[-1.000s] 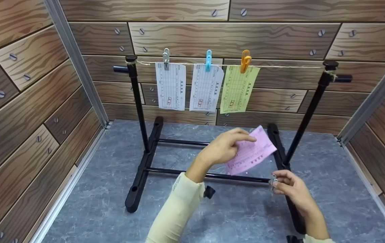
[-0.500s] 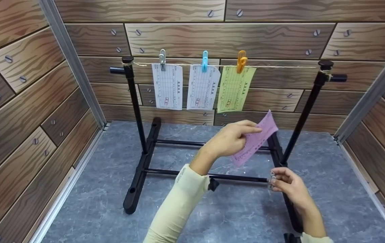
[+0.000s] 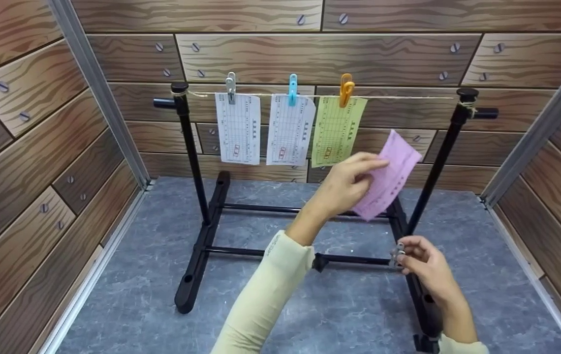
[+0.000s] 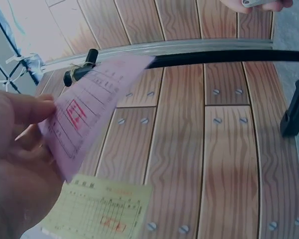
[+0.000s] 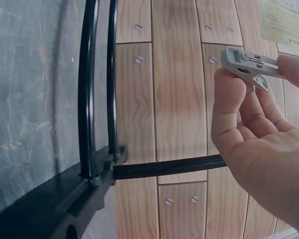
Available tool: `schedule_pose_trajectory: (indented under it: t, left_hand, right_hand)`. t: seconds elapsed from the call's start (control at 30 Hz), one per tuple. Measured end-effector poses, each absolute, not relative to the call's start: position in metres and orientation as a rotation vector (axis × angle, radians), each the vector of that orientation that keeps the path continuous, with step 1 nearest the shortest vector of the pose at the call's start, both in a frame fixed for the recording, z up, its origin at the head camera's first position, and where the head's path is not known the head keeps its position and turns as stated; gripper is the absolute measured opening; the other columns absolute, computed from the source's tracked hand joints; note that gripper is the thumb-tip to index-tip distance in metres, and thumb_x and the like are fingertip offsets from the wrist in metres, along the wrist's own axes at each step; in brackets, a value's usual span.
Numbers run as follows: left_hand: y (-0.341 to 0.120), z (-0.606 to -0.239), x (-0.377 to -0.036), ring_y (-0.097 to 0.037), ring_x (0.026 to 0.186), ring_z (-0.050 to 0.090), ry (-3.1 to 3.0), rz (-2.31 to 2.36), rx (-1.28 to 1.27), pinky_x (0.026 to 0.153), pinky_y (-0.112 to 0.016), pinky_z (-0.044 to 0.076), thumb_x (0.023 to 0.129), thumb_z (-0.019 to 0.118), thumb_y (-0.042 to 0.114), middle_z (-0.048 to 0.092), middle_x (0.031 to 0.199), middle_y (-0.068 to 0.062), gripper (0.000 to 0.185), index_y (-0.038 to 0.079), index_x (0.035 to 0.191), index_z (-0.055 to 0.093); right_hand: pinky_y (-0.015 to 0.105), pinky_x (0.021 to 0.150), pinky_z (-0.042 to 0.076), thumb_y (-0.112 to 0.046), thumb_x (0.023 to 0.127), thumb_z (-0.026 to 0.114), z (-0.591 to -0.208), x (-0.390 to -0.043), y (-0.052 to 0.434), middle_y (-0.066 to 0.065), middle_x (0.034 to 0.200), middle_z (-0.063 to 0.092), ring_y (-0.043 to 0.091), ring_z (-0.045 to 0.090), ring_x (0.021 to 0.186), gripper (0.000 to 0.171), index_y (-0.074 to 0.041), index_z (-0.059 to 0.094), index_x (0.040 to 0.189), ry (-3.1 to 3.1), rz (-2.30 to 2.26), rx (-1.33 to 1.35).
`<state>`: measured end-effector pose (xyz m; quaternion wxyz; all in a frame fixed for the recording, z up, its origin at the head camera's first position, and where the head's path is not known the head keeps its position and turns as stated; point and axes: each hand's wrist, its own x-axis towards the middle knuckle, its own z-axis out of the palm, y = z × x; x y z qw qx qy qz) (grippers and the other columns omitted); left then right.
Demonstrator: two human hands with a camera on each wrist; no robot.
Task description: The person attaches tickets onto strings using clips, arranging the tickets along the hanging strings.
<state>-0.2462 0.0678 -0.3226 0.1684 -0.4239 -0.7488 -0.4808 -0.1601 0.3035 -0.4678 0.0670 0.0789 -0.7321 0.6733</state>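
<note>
My left hand point(image 3: 347, 184) pinches a pink printed slip point(image 3: 392, 169) by its left edge, holding it tilted below the string and right of the yellow slip. A red stamp shows on the pink slip point(image 4: 89, 107) in the left wrist view. Lower right, beside the rack's right foot, my right hand point(image 3: 428, 268) holds a grey clothespin point(image 3: 398, 254) between thumb and fingers; the right wrist view shows this clothespin point(image 5: 249, 64) closely. On the string point(image 3: 408, 97) hang two white slips point(image 3: 238, 130) and a yellow slip point(image 3: 338, 128), under grey, blue and orange clothespins point(image 3: 347, 91).
The black rack stands on a grey marbled surface point(image 3: 128, 275), with left post point(image 3: 194, 162) and right post point(image 3: 435, 169) carrying the string. Two crossbars point(image 3: 241, 251) join its feet low down. Wood-patterned panels point(image 3: 261, 54) enclose the back and both sides.
My left hand has risen and moved right with the pink slip, which has turned more upright. My right hand stays nearly in place, still holding the clothespin. The head view has shifted slightly.
</note>
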Motion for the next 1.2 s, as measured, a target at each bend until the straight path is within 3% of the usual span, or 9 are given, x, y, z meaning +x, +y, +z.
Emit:
schedule_pose_trajectory:
  t: [0.27, 0.5, 0.87, 1.07, 1.2]
  left_hand:
    - [0.092, -0.312, -0.256, -0.007, 0.111, 0.058, -1.941, -1.463, -1.229, 0.091, -0.017, 0.048, 0.094, 0.063, -0.007, 0.064, 0.126, -0.014, 0.032, -0.004, 0.125, 0.068]
    - [0.101, -0.312, -0.265, -0.006, 0.107, 0.059, -1.880, -1.625, -1.203, 0.086, -0.021, 0.053, 0.093, 0.063, -0.009, 0.060, 0.133, -0.016, 0.038, -0.006, 0.131, 0.064]
    - [0.097, -0.318, -0.282, -0.012, 0.107, 0.061, -1.756, -2.020, -1.144, 0.090, -0.032, 0.054, 0.094, 0.058, -0.008, 0.049, 0.146, -0.018, 0.047, -0.007, 0.141, 0.054]
    - [0.096, -0.321, -0.288, -0.012, 0.111, 0.057, -1.817, -2.038, -1.077, 0.093, -0.027, 0.051, 0.092, 0.060, -0.006, 0.044, 0.149, -0.020, 0.052, -0.008, 0.144, 0.050]
    - [0.097, -0.322, -0.289, -0.011, 0.112, 0.054, -1.851, -2.055, -1.037, 0.094, -0.025, 0.049, 0.090, 0.061, -0.006, 0.042, 0.151, -0.021, 0.056, -0.008, 0.145, 0.049]
  right_hand:
    - [0.031, 0.062, 0.055, 0.011, 0.091, 0.063, -0.459, -0.157, 0.311, 0.022, 0.099, 0.068, 0.020, 0.064, 0.078, 0.025, 0.008, 0.058, 0.116, -2.222, 2.025, 0.211]
    - [0.032, 0.064, 0.056, 0.009, 0.092, 0.063, -0.453, -0.155, 0.317, 0.022, 0.100, 0.067, 0.020, 0.064, 0.079, 0.026, 0.008, 0.057, 0.117, -2.247, 1.990, 0.222]
    - [0.026, 0.064, 0.054, 0.016, 0.090, 0.061, -0.437, -0.149, 0.324, 0.021, 0.099, 0.070, 0.018, 0.066, 0.078, 0.029, 0.017, 0.052, 0.117, -2.176, 2.008, 0.263]
    - [0.021, 0.050, 0.048, 0.021, 0.088, 0.057, -0.415, -0.148, 0.326, 0.015, 0.090, 0.071, 0.013, 0.059, 0.062, 0.029, 0.021, 0.050, 0.116, -2.070, 2.052, 0.335]
    - [0.026, 0.047, 0.051, 0.026, 0.088, 0.050, -0.394, -0.149, 0.327, 0.024, 0.101, 0.069, 0.021, 0.063, 0.061, 0.030, 0.022, 0.046, 0.117, -1.892, 2.167, 0.569]
